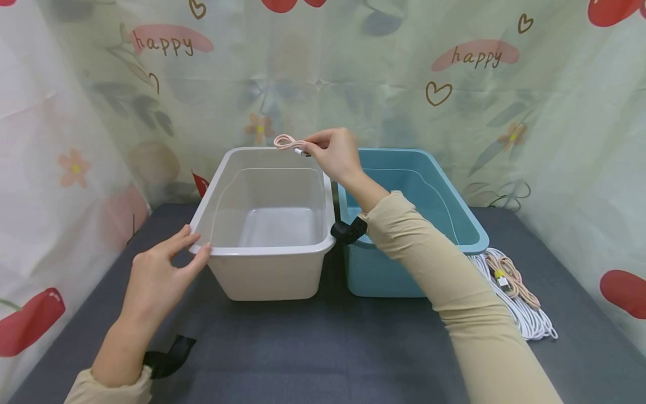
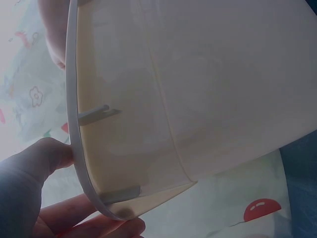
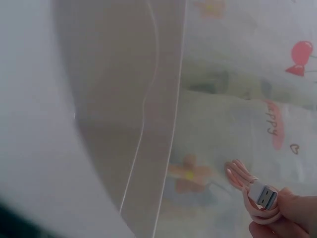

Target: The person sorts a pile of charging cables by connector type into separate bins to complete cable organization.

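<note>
My right hand (image 1: 335,154) pinches a small coiled pink USB cable (image 1: 286,142) between thumb and fingers, over the back right part of a beige plastic tub (image 1: 272,280). In the right wrist view the coil's metal USB plug (image 3: 266,197) sticks out beside the thumb. My left hand (image 1: 161,275) grips the tub's front left corner, its thumb on the front rim and its fingers on the left side. In the left wrist view fingertips (image 2: 131,228) show under the rim's corner. The tub's visible floor is bare.
A blue tub (image 1: 383,275) stands close beside the beige one, partly hidden by my right arm. To its right lie bundled white cables (image 1: 535,322) and a coiled pink cable (image 1: 512,275) on the dark tabletop (image 1: 262,353). A patterned curtain (image 1: 323,78) surrounds the table.
</note>
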Demonstrator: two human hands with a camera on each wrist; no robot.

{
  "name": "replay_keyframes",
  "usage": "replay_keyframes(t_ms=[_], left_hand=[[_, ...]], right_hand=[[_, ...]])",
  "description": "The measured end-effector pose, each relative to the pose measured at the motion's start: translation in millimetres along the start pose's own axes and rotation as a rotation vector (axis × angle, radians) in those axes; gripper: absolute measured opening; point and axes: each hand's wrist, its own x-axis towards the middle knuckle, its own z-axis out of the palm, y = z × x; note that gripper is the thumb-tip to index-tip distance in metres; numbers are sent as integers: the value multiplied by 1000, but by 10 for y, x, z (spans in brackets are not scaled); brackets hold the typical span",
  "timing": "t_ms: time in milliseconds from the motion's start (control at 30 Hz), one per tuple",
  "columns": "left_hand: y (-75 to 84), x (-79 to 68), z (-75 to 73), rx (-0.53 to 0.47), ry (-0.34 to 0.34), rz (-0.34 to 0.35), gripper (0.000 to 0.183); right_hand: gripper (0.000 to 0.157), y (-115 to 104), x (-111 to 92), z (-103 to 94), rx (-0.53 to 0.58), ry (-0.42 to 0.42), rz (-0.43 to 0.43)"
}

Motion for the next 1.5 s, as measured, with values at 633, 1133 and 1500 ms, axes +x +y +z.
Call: replay_keyframes(t_ms=[633, 1133, 1500], left_hand=[[9, -9, 14, -16, 37, 19, 38], [-1, 8, 10, -11, 44, 34, 37], [3, 1, 8, -17, 36, 26, 38]], right_hand=[[19, 43, 219, 238, 21, 60, 125], [17, 100, 292, 393, 54, 78, 296], [18, 195, 306, 475, 45, 77, 398]])
